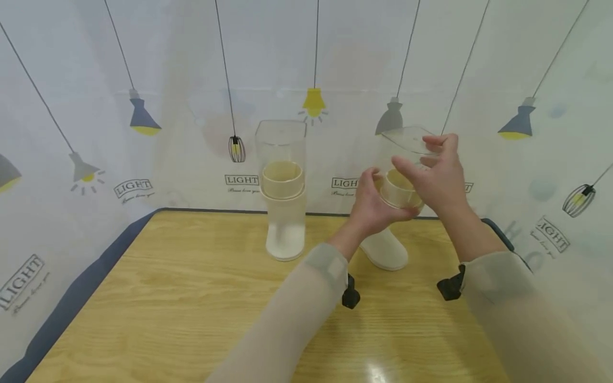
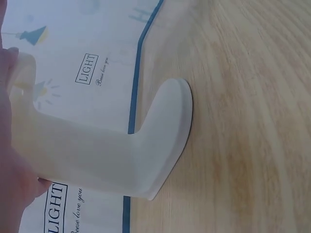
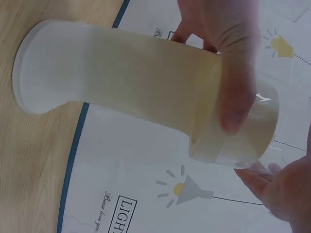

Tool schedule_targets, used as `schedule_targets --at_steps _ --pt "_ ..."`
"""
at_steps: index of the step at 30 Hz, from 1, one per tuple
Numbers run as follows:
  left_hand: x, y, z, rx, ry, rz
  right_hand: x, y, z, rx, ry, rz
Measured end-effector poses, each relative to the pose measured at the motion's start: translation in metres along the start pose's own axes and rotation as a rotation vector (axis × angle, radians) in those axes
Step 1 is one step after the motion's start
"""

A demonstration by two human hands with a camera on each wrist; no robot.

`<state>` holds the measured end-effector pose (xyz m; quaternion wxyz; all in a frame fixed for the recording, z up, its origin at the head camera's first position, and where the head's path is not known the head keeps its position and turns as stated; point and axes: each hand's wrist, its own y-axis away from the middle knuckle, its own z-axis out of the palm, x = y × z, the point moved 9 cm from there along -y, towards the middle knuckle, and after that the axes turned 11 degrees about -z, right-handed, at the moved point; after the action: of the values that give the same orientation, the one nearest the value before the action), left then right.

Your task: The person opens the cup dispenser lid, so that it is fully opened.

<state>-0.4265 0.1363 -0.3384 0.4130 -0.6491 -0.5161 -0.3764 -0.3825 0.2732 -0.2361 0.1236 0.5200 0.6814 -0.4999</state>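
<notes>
A white stand (image 1: 385, 252) with a flared foot stands at the back right of the table, a cream ring (image 1: 399, 192) at its top. My left hand (image 1: 373, 208) grips it just around that ring; the left wrist view shows the stand's column (image 2: 87, 150) beside the palm. Seated in the ring is a clear plastic container (image 1: 407, 137), slightly tilted in the head view. My right hand (image 1: 442, 178) holds the container's upper part, thumb in front and fingers at the right side. In the right wrist view the right fingertips touch its clear wall (image 3: 265, 116).
To the left stands a similar upright white stand (image 1: 286, 234) with a clear container (image 1: 281, 138) on top. The wooden table (image 1: 191, 308) has a dark blue edge (image 1: 96, 266). A curtain (image 1: 182, 64) printed with lamps hangs close behind.
</notes>
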Motion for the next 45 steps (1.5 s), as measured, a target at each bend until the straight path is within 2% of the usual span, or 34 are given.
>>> schedule_targets --at_steps 5,10,15,18,23,30,34,45 --pt "-0.004 0.003 0.002 -0.002 0.007 0.02 0.003 0.005 0.002 0.015 0.018 -0.006" --pt "-0.003 0.003 0.0 0.047 0.002 0.038 0.0 0.004 0.003 0.03 0.013 -0.02" --pt "-0.002 0.0 -0.001 0.053 -0.012 0.042 -0.002 0.003 -0.001 0.062 0.008 0.012" --pt "-0.003 -0.002 -0.002 0.046 -0.022 0.037 -0.004 0.002 0.0 0.062 0.006 0.017" --pt "-0.002 -0.005 -0.002 0.003 -0.011 0.038 -0.014 -0.001 -0.003 0.064 0.065 -0.047" --pt "-0.005 -0.005 -0.003 -0.04 -0.007 0.033 -0.011 0.004 -0.004 0.086 0.069 0.015" --pt "-0.005 -0.005 -0.003 -0.063 0.0 0.036 -0.014 0.003 -0.005 0.094 0.062 -0.004" --pt "-0.006 -0.008 -0.007 -0.072 -0.01 0.046 -0.022 0.001 -0.002 0.019 0.052 0.008"
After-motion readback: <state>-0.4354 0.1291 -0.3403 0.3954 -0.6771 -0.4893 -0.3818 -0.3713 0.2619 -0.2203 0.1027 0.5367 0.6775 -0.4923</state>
